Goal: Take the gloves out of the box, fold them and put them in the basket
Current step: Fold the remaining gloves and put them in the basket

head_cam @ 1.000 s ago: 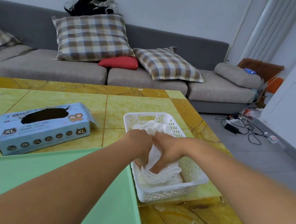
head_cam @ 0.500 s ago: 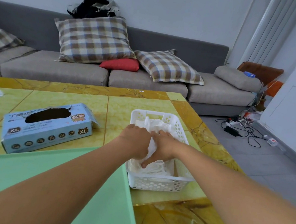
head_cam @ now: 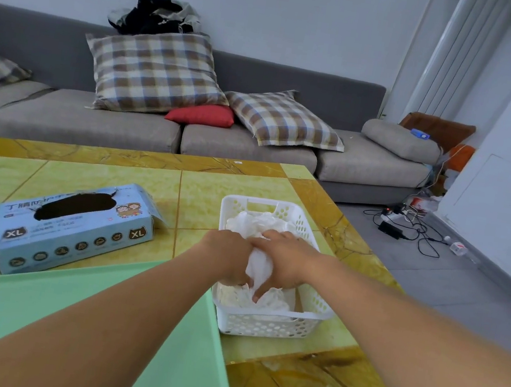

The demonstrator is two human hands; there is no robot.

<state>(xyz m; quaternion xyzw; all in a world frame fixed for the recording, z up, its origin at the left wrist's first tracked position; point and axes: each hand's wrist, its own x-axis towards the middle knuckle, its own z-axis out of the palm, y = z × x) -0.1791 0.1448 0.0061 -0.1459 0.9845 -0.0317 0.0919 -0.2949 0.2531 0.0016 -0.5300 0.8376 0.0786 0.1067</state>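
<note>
Both hands are reaching into the one white basket [head_cam: 264, 324] near the tabletop's right edge; the left hand [head_cam: 228, 257] and right hand [head_cam: 285, 264] are pinching a white glove [head_cam: 258, 266] between them over the crumpled gloves [head_cam: 262, 224]; their number is unclear; one blue box [head_cam: 73, 227] is lying left, apart.

Even, soft indoor light; faint shadows; wide-angle bending at edges; slight overall softness.
</note>
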